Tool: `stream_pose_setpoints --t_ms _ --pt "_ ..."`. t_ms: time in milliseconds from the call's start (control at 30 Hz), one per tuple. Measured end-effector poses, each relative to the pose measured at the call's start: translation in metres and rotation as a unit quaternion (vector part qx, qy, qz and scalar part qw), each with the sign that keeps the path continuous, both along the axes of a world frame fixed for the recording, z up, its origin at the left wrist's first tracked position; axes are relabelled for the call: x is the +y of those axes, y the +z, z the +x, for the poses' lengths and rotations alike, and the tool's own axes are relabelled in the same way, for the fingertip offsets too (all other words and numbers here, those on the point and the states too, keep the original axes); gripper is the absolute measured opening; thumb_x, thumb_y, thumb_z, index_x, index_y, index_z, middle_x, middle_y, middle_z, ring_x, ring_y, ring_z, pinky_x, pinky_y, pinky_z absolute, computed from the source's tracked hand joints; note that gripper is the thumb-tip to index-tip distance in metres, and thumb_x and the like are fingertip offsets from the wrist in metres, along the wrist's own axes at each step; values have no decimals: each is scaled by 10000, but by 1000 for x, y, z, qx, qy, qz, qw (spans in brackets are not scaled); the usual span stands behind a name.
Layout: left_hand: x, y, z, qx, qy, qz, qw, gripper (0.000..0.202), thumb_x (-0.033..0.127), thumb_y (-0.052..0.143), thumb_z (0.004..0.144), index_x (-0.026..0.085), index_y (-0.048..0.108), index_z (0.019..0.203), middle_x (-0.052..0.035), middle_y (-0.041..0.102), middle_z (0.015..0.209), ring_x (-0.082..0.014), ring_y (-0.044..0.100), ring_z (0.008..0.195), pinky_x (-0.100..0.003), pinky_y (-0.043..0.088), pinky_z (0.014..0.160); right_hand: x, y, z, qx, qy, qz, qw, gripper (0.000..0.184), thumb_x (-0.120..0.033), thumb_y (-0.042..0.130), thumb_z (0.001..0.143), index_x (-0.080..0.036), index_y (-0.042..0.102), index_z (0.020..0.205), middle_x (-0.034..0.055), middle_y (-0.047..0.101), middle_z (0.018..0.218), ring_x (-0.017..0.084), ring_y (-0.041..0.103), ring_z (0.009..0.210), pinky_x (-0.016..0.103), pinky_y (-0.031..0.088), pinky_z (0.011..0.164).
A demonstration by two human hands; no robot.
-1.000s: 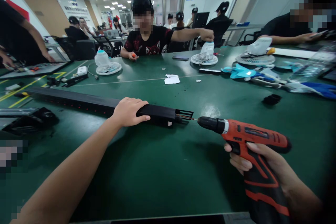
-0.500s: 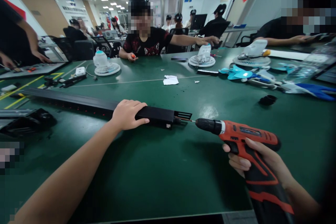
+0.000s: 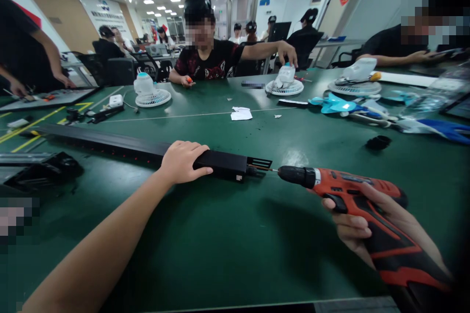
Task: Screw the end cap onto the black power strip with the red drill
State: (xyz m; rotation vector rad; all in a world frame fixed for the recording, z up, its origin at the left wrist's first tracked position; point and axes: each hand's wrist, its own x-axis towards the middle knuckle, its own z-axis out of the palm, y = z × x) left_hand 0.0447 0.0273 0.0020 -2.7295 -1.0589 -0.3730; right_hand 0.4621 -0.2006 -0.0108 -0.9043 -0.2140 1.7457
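A long black power strip (image 3: 121, 144) lies across the green table (image 3: 227, 234), running from the far left to its open end near the middle. My left hand (image 3: 182, 160) rests on top of it near that end, fingers curled over the casing. My right hand (image 3: 363, 227) grips the handle of a red and black cordless drill (image 3: 345, 190), one finger by the trigger. The drill's bit points left and its tip meets the open end of the strip.
Small white desk fans (image 3: 150, 92) (image 3: 284, 83) (image 3: 356, 80) and blue fan blades (image 3: 332, 102) lie on the far side. Paper scraps (image 3: 240, 113) sit mid-table, a black ring (image 3: 378, 142) to the right. Other people sit around the table; a black bracket (image 3: 40, 168) lies at left.
The drill's handle has tilted lower and further right in my right hand. My left hand stays on the strip. The person opposite has shifted a hand on the fan.
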Motion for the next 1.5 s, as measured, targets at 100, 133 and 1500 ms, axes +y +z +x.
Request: stream_pose_setpoints --t_ms 100,133,1500 --pt "0 1 1 2 2 -9 1000 655 777 497 988 257 680 1343 -97 784 1241 -342 723 1096 -502 464 1011 2 4 1 -10 12 5 1000 373 -433 907 832 -183 753 1062 49 713 781 109 578 492 216 558 480" --pt "0 1 1 4 3 -10 1000 656 777 496 988 258 678 1344 -94 784 1241 -341 724 1098 -501 464 1012 2 3 1 -9 12 1 1000 364 -449 907 824 -190 751 1027 45 706 762 112 580 490 222 560 479" --pt "-2 5 4 17 13 -39 999 677 800 518 1006 253 666 1378 -91 776 1254 -328 709 1119 -503 453 1037 -8 0 -26 -208 14 -16 978 501 -574 988 643 -132 867 848 87 688 626 130 559 451 212 544 429"
